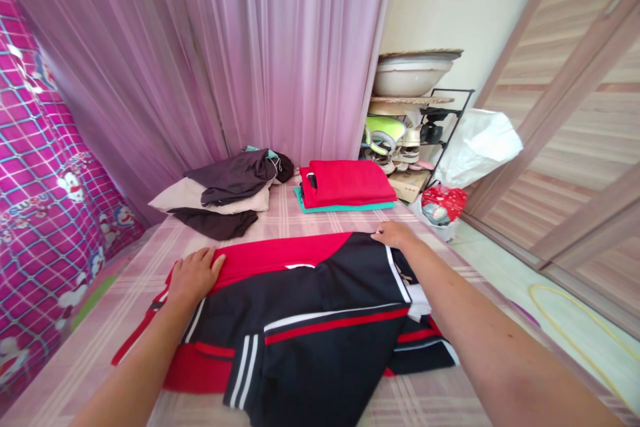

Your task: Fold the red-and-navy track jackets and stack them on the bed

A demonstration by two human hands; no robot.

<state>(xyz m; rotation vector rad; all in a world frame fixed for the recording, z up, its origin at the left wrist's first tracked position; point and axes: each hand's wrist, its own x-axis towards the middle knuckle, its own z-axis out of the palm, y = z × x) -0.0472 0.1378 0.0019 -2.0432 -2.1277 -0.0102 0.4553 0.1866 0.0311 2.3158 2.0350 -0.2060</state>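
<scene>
A black and red sports jacket (295,293) with white stripes lies partly folded across the bed-like surface in front of me. One striped cuff (243,370) points towards me, and black and red cloth pokes out at the right end. My left hand (193,273) rests flat on the red part at the jacket's left end, its fingers laid over the cloth. At the far right corner, my right hand (394,235) pinches the black edge between thumb and fingers. The right forearm hides some of the jacket's right end.
Beyond the jacket sits a folded stack of red cloth (350,183) over teal cloth (395,205). Left of it lies a loose heap of dark clothes (235,177). A shoe rack (450,133) with basins, white bags and a wooden wardrobe (575,167) stand right; purple curtains (300,47) hang behind.
</scene>
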